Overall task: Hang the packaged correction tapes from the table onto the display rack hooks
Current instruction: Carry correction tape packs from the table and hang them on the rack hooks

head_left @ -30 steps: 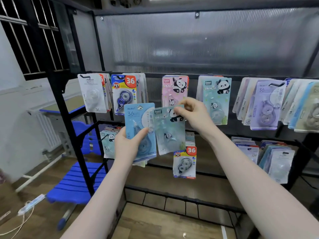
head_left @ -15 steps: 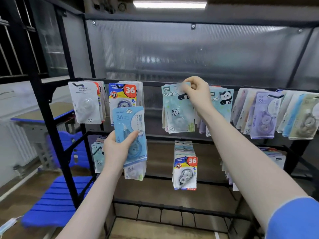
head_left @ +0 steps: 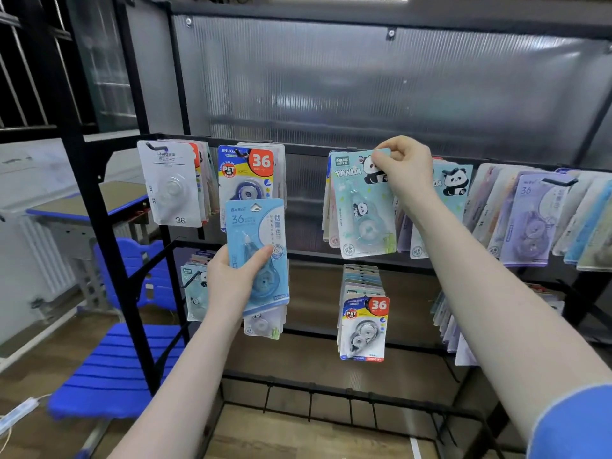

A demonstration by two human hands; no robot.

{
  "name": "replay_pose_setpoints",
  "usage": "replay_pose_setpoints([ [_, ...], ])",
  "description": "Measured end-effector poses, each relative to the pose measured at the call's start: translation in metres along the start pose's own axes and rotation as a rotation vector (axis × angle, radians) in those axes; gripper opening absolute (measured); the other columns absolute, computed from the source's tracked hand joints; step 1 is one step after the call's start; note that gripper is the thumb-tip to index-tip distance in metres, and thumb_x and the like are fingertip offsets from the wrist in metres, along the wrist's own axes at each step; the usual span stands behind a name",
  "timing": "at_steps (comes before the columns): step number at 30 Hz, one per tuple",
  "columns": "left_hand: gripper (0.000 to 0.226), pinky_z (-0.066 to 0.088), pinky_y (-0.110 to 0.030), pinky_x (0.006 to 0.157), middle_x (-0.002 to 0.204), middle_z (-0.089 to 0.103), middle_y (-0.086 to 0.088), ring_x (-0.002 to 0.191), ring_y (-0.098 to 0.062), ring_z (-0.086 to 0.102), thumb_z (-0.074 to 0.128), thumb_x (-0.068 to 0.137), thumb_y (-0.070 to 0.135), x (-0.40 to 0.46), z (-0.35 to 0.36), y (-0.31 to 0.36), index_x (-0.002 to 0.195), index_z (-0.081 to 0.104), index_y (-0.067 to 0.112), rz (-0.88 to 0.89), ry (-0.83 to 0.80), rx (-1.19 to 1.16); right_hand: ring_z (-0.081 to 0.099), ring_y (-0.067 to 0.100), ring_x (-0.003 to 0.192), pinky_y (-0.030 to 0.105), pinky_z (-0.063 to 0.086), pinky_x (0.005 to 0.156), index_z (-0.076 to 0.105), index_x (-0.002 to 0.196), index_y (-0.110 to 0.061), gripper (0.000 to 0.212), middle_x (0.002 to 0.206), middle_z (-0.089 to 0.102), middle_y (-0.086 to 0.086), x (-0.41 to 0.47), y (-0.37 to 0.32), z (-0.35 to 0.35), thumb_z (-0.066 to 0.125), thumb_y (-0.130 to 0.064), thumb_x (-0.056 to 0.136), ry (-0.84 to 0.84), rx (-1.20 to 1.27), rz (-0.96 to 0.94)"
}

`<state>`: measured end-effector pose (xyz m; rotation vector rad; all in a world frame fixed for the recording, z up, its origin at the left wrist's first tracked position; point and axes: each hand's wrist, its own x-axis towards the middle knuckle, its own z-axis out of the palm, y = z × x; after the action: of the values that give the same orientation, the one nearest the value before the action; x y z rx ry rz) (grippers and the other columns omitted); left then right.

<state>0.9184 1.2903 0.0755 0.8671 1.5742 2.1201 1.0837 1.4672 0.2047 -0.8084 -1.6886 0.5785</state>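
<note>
My right grip (head_left: pixel 402 164) pinches the panda pack (head_left: pixel 362 207) at its hook; my left grip (head_left: pixel 231 276) holds the blue pack (head_left: pixel 256 250), unhung.

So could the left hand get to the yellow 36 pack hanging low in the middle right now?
Probably not freely: the left hand grips a blue pack, though nothing stands before the yellow 36 pack.

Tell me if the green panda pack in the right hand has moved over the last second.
Yes. The green panda pack went up and right, from beside the blue pack to the top-row hook, pinched by the right hand.
</note>
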Motion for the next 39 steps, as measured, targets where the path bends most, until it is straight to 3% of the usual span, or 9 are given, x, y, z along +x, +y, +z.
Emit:
replay_pose_setpoints([
  [6, 0.016, 0.055, -0.021, 0.064, 0.091, 0.072, 0.006, 0.08, -0.009, 0.069, 0.077, 0.081, 0.016, -0.003, -0.007, 0.0, 0.09, 0.066, 0.022, -0.008, 0.018, 0.004, 0.051, 0.016, 0.074, 0.025, 0.035, 0.061, 0.064, 0.089, -0.019, 0.007, 0.067, 0.051, -0.008, 0.0, 0.019, 0.009, 0.061, -0.02, 0.083, 0.052, -0.261, -0.029],
  [10, 0.018, 0.057, -0.031, 0.075, 0.092, 0.073, 0.004, 0.087, -0.015, 0.07, 0.078, 0.079, 0.016, -0.002, -0.014, 0.002, 0.092, 0.067, 0.021, -0.003, 0.02, 0.037, 0.057, 0.024, 0.093, 0.03, 0.037, 0.07, 0.064, 0.104, -0.015, 0.021, 0.096, 0.065, 0.004, -0.001, 0.023, 0.016, 0.059, -0.029, 0.089, 0.119, -0.444, -0.043],
  [14, 0.02, 0.058, -0.034, 0.077, 0.094, 0.073, 0.003, 0.089, -0.016, 0.07, 0.079, 0.078, 0.015, -0.003, -0.015, 0.005, 0.092, 0.067, 0.021, 0.017, 0.009, 0.071, 0.05, 0.026, 0.107, 0.03, 0.034, 0.08, 0.06, 0.113, -0.014, 0.025, 0.111, 0.056, 0.008, -0.015, 0.024, 0.014, 0.057, -0.025, 0.091, 0.134, -0.489, -0.22],
  [17, 0.022, 0.058, -0.032, 0.076, 0.094, 0.073, 0.003, 0.089, -0.016, 0.071, 0.08, 0.077, 0.014, -0.007, -0.011, 0.006, 0.093, 0.066, 0.021, 0.012, -0.014, 0.075, 0.051, 0.028, 0.103, 0.033, 0.037, 0.085, 0.063, 0.11, -0.009, 0.025, 0.107, 0.058, 0.01, -0.034, 0.024, 0.011, 0.059, -0.022, 0.089, 0.141, -0.438, -0.402],
  [21, 0.025, 0.058, -0.037, 0.08, 0.097, 0.074, 0.001, 0.092, -0.019, 0.071, 0.081, 0.075, 0.012, -0.016, 0.0, 0.004, 0.092, 0.066, 0.023, 0.006, -0.063, 0.101, 0.057, 0.019, 0.09, 0.037, 0.045, 0.081, 0.065, 0.109, -0.006, 0.023, 0.103, 0.064, 0.009, -0.059, 0.018, 0.01, 0.059, -0.019, 0.09, -0.103, -0.305, -0.483],
  [27, 0.026, 0.057, -0.031, 0.076, 0.094, 0.073, 0.005, 0.088, -0.015, 0.07, 0.082, 0.073, 0.015, -0.036, 0.02, 0.002, 0.092, 0.066, 0.024, 0.018, -0.112, 0.193, 0.056, 0.009, 0.089, 0.023, 0.043, 0.079, 0.065, 0.116, -0.018, 0.027, 0.099, 0.059, -0.01, -0.077, 0.009, 0.012, 0.06, -0.025, 0.091, -0.487, -0.16, -0.281],
  [30, 0.03, 0.057, -0.025, 0.071, 0.095, 0.073, 0.004, 0.085, -0.012, 0.07, 0.082, 0.073, 0.016, -0.049, 0.024, 0.001, 0.099, 0.067, 0.018, 0.013, -0.103, 0.2, 0.057, 0.001, 0.079, 0.02, 0.045, 0.069, 0.068, 0.101, -0.017, 0.014, 0.086, 0.063, -0.014, -0.084, 0.007, 0.014, 0.066, -0.02, 0.087, -0.609, 0.015, -0.173],
  [34, 0.024, 0.051, -0.013, 0.059, 0.085, 0.07, 0.013, 0.071, 0.002, 0.067, 0.08, 0.076, 0.011, -0.065, 0.018, 0.002, 0.09, 0.064, 0.024, 0.036, -0.07, 0.169, 0.056, -0.004, 0.063, 0.016, 0.044, 0.057, 0.065, 0.076, -0.019, 0.01, 0.073, 0.065, -0.01, -0.091, 0.003, 0.02, 0.071, -0.015, 0.082, -0.661, 0.09, -0.165],
  [39, 0.005, 0.046, -0.008, 0.056, 0.08, 0.066, 0.014, 0.064, 0.011, 0.062, 0.066, 0.089, 0.015, -0.058, -0.005, 0.008, 0.088, 0.064, 0.019, 0.093, -0.048, 0.164, 0.057, 0.01, 0.069, 0.03, 0.049, 0.065, 0.066, 0.073, -0.019, 0.013, 0.075, 0.069, 0.007, -0.098, -0.009, 0.039, 0.073, -0.01, 0.079, -0.602, 0.169, -0.112],
])
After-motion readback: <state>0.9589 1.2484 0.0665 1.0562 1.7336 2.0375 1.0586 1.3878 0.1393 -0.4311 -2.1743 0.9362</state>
